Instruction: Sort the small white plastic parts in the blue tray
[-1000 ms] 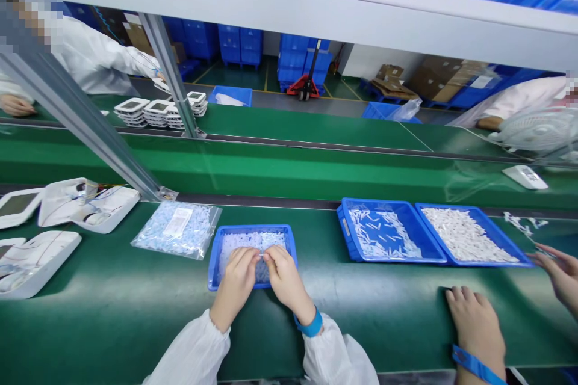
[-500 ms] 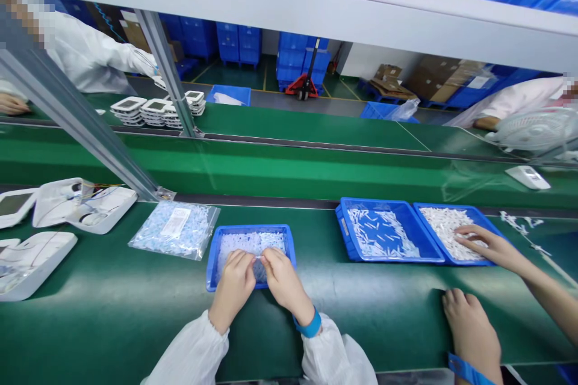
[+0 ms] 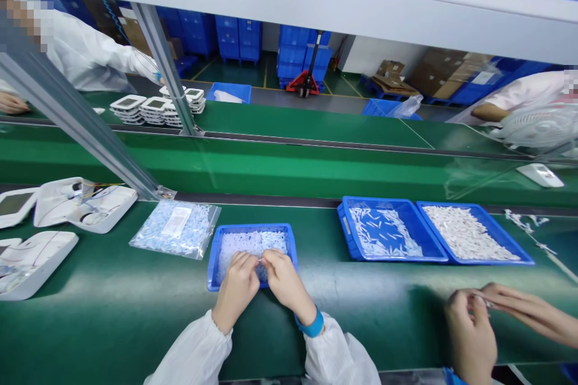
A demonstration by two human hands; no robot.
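Over the front part of a small blue tray (image 3: 211, 264), my left hand (image 3: 238, 283) and my right hand (image 3: 285, 280) are close together with their fingertips pinched. Something tiny and pale seems to be between the fingertips, too small to name. Inside the tray lie many small pieces, whitish-lilac (image 3: 235, 243) on the left and pale blue and white (image 3: 274, 240) on the right. My hands hide the tray's near middle. Left of the tray lies a clear plastic bag (image 3: 180, 231) of light blue pieces with a white label.
To the right are a blue tray of scattered white strips (image 3: 345, 231) and another of white pieces (image 3: 469, 234). A co-worker's hands (image 3: 478, 319) meet before them. Open white device housings (image 3: 108, 204) lie at left, beside a slanting metal post (image 3: 103, 138). A clear panel edges the far side.
My hands stay over the small tray, still pinching, with the left moved slightly right. The co-worker's hand has left the tray of white pieces and joined the other hand.
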